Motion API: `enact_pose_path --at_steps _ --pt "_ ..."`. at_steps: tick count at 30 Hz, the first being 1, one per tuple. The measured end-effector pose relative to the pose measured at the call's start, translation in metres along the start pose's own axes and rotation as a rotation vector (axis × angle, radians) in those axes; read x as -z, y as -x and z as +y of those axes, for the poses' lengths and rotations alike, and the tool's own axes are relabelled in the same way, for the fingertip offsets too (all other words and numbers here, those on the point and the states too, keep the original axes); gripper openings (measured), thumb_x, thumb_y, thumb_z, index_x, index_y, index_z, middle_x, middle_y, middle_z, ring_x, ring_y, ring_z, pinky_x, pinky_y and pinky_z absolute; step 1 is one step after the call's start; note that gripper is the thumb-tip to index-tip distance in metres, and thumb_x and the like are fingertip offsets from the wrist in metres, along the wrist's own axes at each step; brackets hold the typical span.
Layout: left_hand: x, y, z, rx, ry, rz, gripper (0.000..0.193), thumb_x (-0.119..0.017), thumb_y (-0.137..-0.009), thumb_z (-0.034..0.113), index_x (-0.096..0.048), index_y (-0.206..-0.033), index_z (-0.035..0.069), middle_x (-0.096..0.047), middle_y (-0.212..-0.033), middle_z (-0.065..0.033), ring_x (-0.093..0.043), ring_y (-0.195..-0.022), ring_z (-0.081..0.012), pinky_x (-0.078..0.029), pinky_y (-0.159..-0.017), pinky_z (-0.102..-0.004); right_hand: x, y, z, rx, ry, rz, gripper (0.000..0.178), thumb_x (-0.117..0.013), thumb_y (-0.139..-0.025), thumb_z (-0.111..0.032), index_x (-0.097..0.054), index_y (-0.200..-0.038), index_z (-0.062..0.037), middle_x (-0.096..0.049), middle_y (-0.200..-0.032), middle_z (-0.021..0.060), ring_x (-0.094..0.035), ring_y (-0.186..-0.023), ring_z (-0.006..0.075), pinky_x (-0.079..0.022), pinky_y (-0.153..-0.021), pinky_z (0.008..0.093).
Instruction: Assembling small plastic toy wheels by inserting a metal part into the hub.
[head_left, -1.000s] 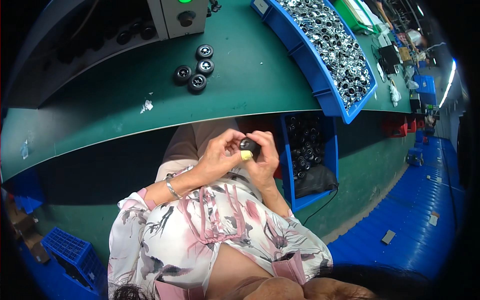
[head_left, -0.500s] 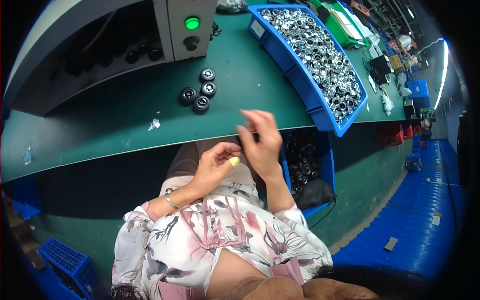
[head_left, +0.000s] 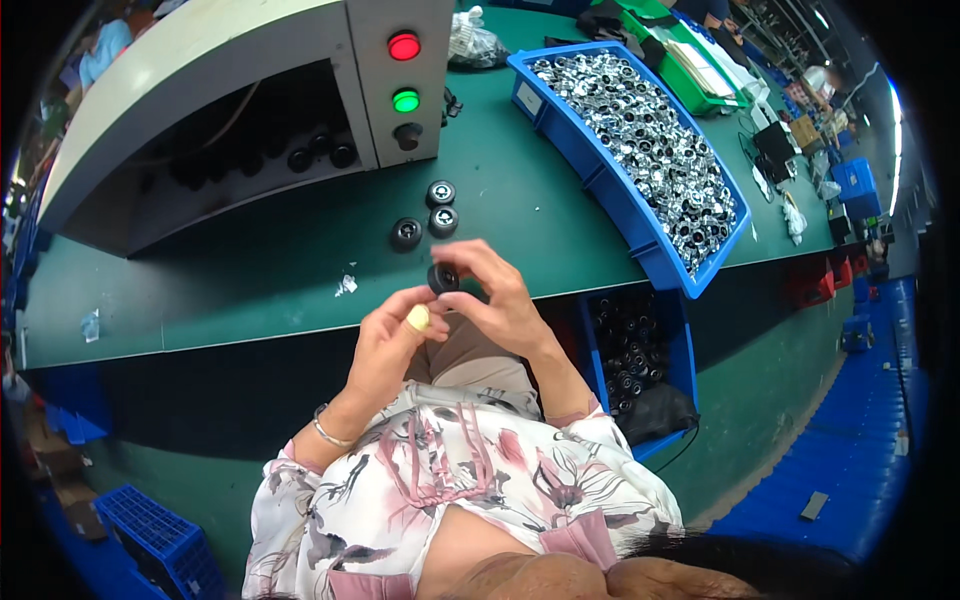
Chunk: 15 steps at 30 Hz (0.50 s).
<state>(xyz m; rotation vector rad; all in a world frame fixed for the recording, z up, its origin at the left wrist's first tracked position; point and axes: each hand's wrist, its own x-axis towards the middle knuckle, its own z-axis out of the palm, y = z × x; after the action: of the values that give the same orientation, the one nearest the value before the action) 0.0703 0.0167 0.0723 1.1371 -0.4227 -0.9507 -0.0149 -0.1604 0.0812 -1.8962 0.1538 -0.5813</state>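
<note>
While my right hand (head_left: pixel 505 305) is pinching a small black round part (head_left: pixel 443 277) between thumb and fingertips, that part is sitting at the near edge of the green bench (head_left: pixel 250 270). My left hand (head_left: pixel 392 335) is curling loosely just below the part, its yellow-capped fingertip (head_left: pixel 418 318) nearly touching.

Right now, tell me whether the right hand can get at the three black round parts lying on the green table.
Probably yes: the right hand holds a black part just short of the three black round parts, with only bare green table between.
</note>
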Motion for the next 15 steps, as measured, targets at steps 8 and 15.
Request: enact_pose_path --at_steps 8,15 --pt "-0.025 -0.041 0.003 0.196 0.297 -0.232 0.037 -0.063 -0.102 0.028 -0.063 -0.122 -0.003 -0.068 -0.106 -0.0049 -0.065 -0.094 -0.0107 -0.053 -0.085 -0.0286 0.022 0.022 0.011 0.252 0.133 0.141 0.038 -0.081 -0.080 -0.014 -0.069 -0.113 -0.0003 -0.066 -0.109 0.0147 -0.061 -0.100 0.0293 -0.049 -0.091 0.0390" --pt "-0.043 -0.054 -0.002 0.165 0.252 -0.198 0.039 -0.068 -0.100 0.028 -0.065 -0.123 -0.003 -0.068 -0.105 -0.0044 -0.064 -0.094 -0.0108 -0.053 -0.084 -0.0282 0.043 0.023 0.004 0.195 0.114 0.195 0.043 -0.084 -0.077 -0.019 -0.069 -0.113 -0.0018 -0.065 -0.109 0.0138 -0.059 -0.099 0.0306 -0.049 -0.089 0.0408"
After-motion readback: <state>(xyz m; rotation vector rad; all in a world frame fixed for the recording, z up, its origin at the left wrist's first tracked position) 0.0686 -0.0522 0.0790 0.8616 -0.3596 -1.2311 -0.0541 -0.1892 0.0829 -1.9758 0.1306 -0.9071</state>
